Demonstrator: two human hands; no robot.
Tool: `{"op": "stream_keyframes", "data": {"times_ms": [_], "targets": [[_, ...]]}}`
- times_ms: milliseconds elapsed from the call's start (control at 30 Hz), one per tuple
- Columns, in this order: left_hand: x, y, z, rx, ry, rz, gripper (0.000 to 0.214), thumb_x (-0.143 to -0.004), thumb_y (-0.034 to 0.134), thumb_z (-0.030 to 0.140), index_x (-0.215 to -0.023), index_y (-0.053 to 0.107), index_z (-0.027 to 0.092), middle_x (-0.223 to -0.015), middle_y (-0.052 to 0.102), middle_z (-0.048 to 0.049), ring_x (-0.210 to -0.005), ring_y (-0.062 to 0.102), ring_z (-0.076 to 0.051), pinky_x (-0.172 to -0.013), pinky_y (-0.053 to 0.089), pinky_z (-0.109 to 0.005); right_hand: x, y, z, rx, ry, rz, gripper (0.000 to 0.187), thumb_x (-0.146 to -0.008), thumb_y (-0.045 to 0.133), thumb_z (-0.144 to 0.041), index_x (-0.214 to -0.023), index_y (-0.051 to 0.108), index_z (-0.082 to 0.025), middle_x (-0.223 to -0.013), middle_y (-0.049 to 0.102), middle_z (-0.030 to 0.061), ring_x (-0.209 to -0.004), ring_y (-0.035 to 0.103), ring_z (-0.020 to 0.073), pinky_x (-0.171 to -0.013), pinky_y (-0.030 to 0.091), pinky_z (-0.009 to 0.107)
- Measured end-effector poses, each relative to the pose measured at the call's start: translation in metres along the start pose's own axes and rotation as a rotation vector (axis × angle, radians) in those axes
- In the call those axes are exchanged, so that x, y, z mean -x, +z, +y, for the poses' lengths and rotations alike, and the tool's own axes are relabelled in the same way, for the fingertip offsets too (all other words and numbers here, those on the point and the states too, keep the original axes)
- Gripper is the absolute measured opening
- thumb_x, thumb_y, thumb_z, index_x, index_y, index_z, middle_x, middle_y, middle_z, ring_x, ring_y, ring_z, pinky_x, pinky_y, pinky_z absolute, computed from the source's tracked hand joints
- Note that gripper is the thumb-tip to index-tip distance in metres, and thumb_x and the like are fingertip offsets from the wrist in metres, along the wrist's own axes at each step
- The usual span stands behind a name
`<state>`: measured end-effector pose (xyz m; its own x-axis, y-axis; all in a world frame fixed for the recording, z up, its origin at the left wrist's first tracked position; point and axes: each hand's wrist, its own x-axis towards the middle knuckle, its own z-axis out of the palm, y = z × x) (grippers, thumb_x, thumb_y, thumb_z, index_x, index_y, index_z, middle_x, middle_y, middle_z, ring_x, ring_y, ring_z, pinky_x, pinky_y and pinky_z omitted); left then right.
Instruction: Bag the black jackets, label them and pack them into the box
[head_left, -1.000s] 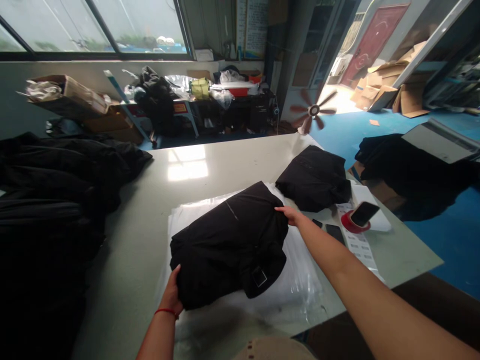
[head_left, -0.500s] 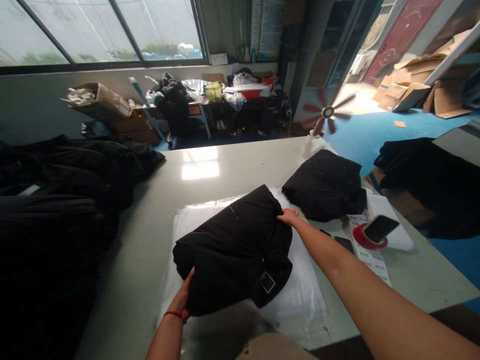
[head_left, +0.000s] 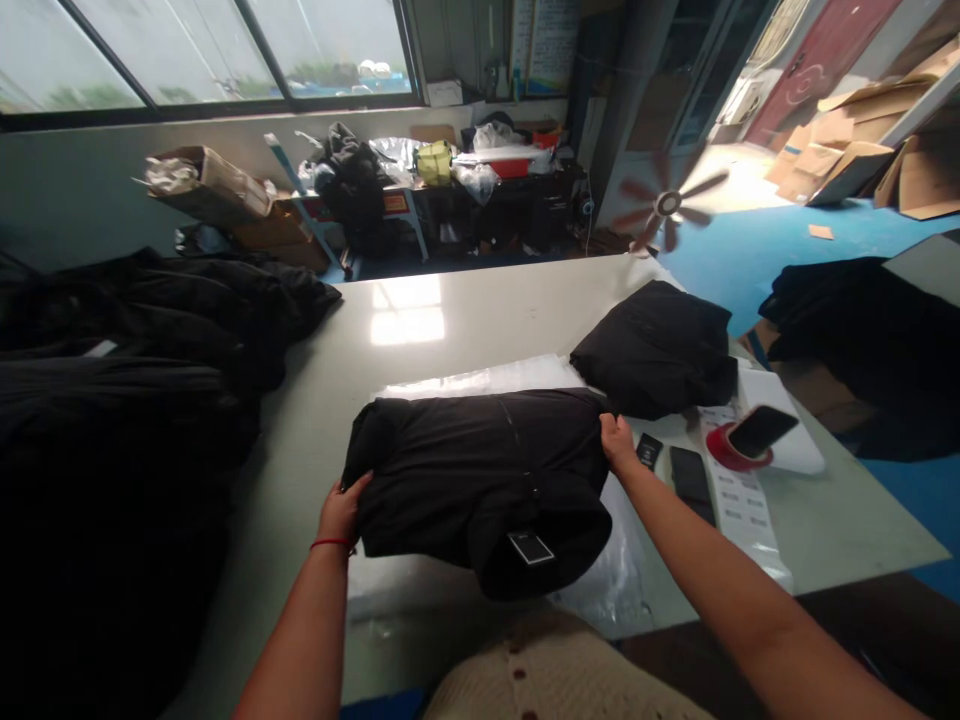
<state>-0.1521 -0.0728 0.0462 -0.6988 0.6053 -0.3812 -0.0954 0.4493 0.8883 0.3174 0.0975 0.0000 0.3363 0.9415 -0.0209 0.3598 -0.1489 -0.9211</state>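
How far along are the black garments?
Looks done: one folded black bundle lies off to the right. In hand: a folded black garment, held at its sides by the left hand and right hand, above clear plastic. Remaining: a large black heap on the left, count unclear.

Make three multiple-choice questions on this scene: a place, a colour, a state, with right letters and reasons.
1. Where does the smartphone rest?
A) on the floor
B) on a red tape roll
C) on cardboard

2. What colour is the string on the left hand's wrist?
A) blue
B) white
C) red

3. What is the right hand touching?
A) the smartphone
B) the folded black jacket
C) the window

1 B: it leans on the roll.
2 C: clearly red.
3 B: fingers press its edge.
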Motion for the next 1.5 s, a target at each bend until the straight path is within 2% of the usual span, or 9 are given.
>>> {"op": "stream_keyframes", "data": {"times_ms": [267, 400, 467, 533, 667, 833, 1000, 1300, 1500], "targets": [[0.002, 0.006, -0.043, -0.593, -0.126, 0.216, 0.040, -0.068, 0.070, 0.034, -0.099, 0.067, 0.009, -0.098, 0.069, -0.0210, -0.104, 0.062, -0.039, -0.088, 0.049, -0.051, 0.094, 0.012, 0.041, 0.192, 0.141, -0.043, 0.051, -0.076, 0.053, -0.042, -0.117, 0.045, -0.012, -0.105, 0.063, 0.0186, -0.096, 0.060, 0.0303, -0.088, 0.046, 0.044], [0.034, 0.015, -0.047, -0.736, 0.202, 0.378, 0.065, -0.075, 0.061, 0.031, -0.135, 0.048, 0.008, -0.135, 0.049, -0.0263, -0.127, 0.044, -0.040, -0.102, 0.037, -0.057, 0.115, -0.003, 0.031, 0.414, -0.132, 0.074, 0.061, -0.078, 0.058, -0.043, -0.127, 0.042, -0.010, -0.127, 0.052, 0.0237, -0.117, 0.049, 0.0348, -0.099, 0.036, 0.052], [0.059, 0.026, -0.049, -0.799, 0.546, 0.207, 0.055, -0.081, 0.053, 0.028, -0.134, 0.050, 0.012, -0.134, 0.053, -0.0201, -0.128, 0.044, -0.034, -0.108, 0.032, -0.052, 0.132, -0.010, 0.015, 0.495, -0.417, -0.037, 0.046, -0.083, 0.055, -0.038, -0.122, 0.051, -0.015, -0.129, 0.053, 0.0191, -0.122, 0.045, 0.0324, -0.103, 0.030, 0.051], [0.085, 0.040, -0.054, -0.850, 0.808, -0.147, 0.043, -0.085, 0.048, 0.028, -0.126, 0.058, 0.017, -0.126, 0.060, -0.0132, -0.126, 0.048, -0.028, -0.111, 0.030, -0.045, 0.157, -0.011, 0.000, 0.524, -0.706, -0.392, 0.028, -0.087, 0.053, -0.033, -0.111, 0.061, -0.020, -0.120, 0.060, 0.0123, -0.117, 0.049, 0.0267, -0.104, 0.029, 0.045], [0.124, 0.066, -0.076, -0.988, 1.001, -0.670, 0.054, -0.081, 0.056, 0.038, -0.133, 0.055, 0.023, -0.143, 0.050, -0.0081, -0.136, 0.038, -0.026, -0.117, 0.020, -0.043, 0.207, 0.008, -0.007, 0.613, -1.070, -0.977, 0.033, -0.086, 0.055, -0.021, -0.117, 0.064, -0.027, -0.125, 0.061, 0.0067, -0.121, 0.046, 0.0224, -0.106, 0.027, 0.039], [0.133, 0.072, -0.093, -1.131, 0.933, -0.770, 0.097, -0.064, 0.070, 0.044, -0.150, 0.032, 0.019, -0.158, 0.024, -0.0138, -0.147, 0.015, -0.030, -0.119, 0.007, -0.047, 0.222, 0.032, 0.016, 0.773, -1.146, -0.983, 0.036, -0.089, 0.055, -0.024, -0.125, 0.061, -0.028, -0.132, 0.057, 0.0099, -0.120, 0.046, 0.0251, -0.101, 0.031, 0.042], [0.129, 0.070, -0.084, -1.105, 0.858, -0.826, 0.085, -0.069, 0.060, 0.021, -0.149, 0.031, 0.020, -0.156, 0.029, -0.0126, -0.147, 0.016, -0.027, -0.119, 0.011, -0.048, 0.217, 0.029, 0.025, 0.739, -1.243, -0.966, 0.024, -0.093, 0.051, -0.026, -0.109, 0.069, -0.029, -0.120, 0.063, 0.0070, -0.107, 0.051, 0.0214, -0.099, 0.032, 0.041], [0.125, 0.074, -0.081, -1.022, 0.801, -0.829, 0.062, -0.074, 0.054, 0.014, -0.136, 0.050, 0.023, -0.150, 0.041, -0.0120, -0.144, 0.027, -0.028, -0.115, 0.024, -0.054, 0.234, 0.047, 0.026, 0.680, -1.204, -0.899, 0.027, -0.088, 0.058, -0.021, -0.113, 0.068, -0.028, -0.125, 0.060, 0.0083, -0.117, 0.047, 0.0226, -0.103, 0.032, 0.040], [0.113, 0.073, -0.089, -0.650, 0.658, -0.789, 0.051, -0.073, 0.048, 0.007, -0.119, 0.064, 0.023, -0.125, 0.064, -0.0075, -0.128, 0.050, -0.024, -0.114, 0.029, -0.048, 0.225, 0.048, -0.001, 0.237, -0.643, -0.750, 0.024, -0.092, 0.052, -0.036, -0.094, 0.071, -0.022, -0.104, 0.065, 0.0080, -0.103, 0.053, 0.0225, -0.093, 0.039, 0.038]]}}
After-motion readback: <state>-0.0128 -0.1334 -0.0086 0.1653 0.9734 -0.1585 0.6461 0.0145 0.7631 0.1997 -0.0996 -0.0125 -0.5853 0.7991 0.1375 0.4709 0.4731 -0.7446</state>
